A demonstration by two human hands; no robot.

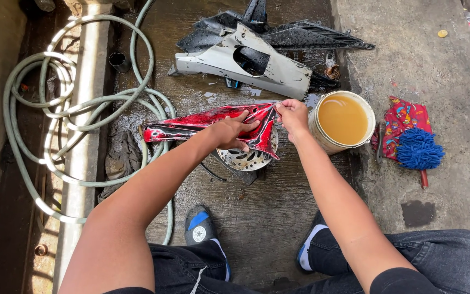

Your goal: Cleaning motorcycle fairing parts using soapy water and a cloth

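Note:
A long red and black plastic fairing panel (191, 124) is held above the wet concrete floor. My left hand (232, 132) lies flat on its right part, fingers spread over the surface. My right hand (293, 114) pinches the panel's right tip between thumb and fingers. Under the panel, a round perforated metal disc (246, 158) rests on the floor. A cream bucket (322, 139) of murky brown water stands just right of my right hand.
A grey fairing panel (235, 61) and black plastic parts (300, 35) lie farther away. A pale green hose (55, 109) coils at the left over a gutter. A blue mop head (419, 148) on a red patterned cloth (403, 117) sits right of the bucket.

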